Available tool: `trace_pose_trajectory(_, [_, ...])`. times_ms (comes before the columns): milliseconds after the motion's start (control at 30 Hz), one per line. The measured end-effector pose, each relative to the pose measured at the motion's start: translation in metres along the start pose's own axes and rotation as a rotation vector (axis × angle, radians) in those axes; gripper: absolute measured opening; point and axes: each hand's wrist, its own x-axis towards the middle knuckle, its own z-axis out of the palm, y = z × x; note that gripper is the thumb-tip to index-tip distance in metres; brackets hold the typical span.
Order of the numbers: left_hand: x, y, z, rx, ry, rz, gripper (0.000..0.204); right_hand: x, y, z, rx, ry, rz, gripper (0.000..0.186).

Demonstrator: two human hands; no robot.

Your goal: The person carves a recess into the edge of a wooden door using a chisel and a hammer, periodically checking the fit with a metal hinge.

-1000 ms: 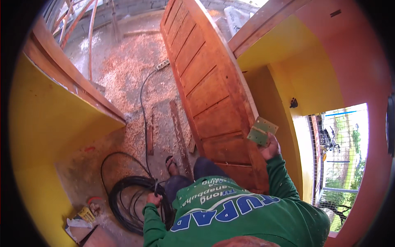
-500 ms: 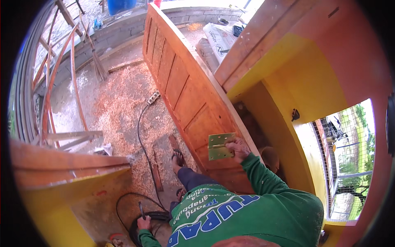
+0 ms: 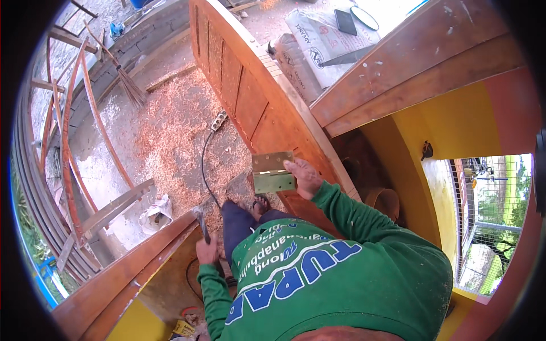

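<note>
My right hand (image 3: 305,181) grips a brass-coloured, rectangular hinge (image 3: 274,184) with screw holes, held flat over the orange-brown panelled wooden door (image 3: 224,77); whether it touches the door I cannot tell. My left hand (image 3: 206,250) is closed on a slim tool (image 3: 205,226) with a dark handle and metal end, pointing up beside my leg, near the wooden door frame (image 3: 131,267) on the left. Below the door's left edge, a power strip (image 3: 218,121) with a black cord lies among pale wood shavings (image 3: 168,142). My green sleeves and dark-trousered legs show below.
Bent wooden strips (image 3: 94,108) and a straw broom (image 3: 129,88) stand at left. Sacks (image 3: 324,34) with dark flat objects on them lie behind the door. A second timber frame (image 3: 415,57), yellow walls (image 3: 455,119) and a grilled window (image 3: 489,221) are on the right. A block edging (image 3: 142,45) runs behind.
I have stepped forward into the doorway, and more of the area beyond shows. My right hand has moved left with the hinge across the door face. My left hand has risen with the tool.
</note>
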Motion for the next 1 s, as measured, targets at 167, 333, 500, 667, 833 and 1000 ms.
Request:
trace_pose_trajectory(167, [0.045, 0.134, 0.001, -0.3, -0.172, 0.237, 0.036, 0.031, -0.004, 0.035, 0.383, -0.029, -0.016, 0.028])
trace_pose_trajectory(333, [0.075, 0.186, 0.003, -0.453, -0.297, 0.42, 0.022, 0.051, -0.018, 0.068, 0.382, -0.085, -0.087, 0.028])
trace_pose_trajectory(500, [0.108, 0.194, -0.025, -0.438, -0.464, 0.533, 0.011, 0.059, -0.036, 0.075, 0.196, -0.161, -0.016, 0.029])
trace_pose_trajectory(667, [0.147, 0.221, -0.045, -0.336, -0.737, 0.583, 0.013, 0.064, -0.06, 0.072, 0.074, -0.206, 0.052, 0.029])
trace_pose_trajectory(833, [0.177, 0.276, -0.037, -0.244, -0.896, 0.675, 0.015, 0.098, -0.078, 0.074, -0.041, -0.175, -0.064, 0.026])
trace_pose_trajectory(1000, [0.206, 0.325, -0.048, -0.208, -0.826, 0.605, 0.019, 0.147, -0.112, 0.078, 0.011, -0.119, -0.201, 0.015])
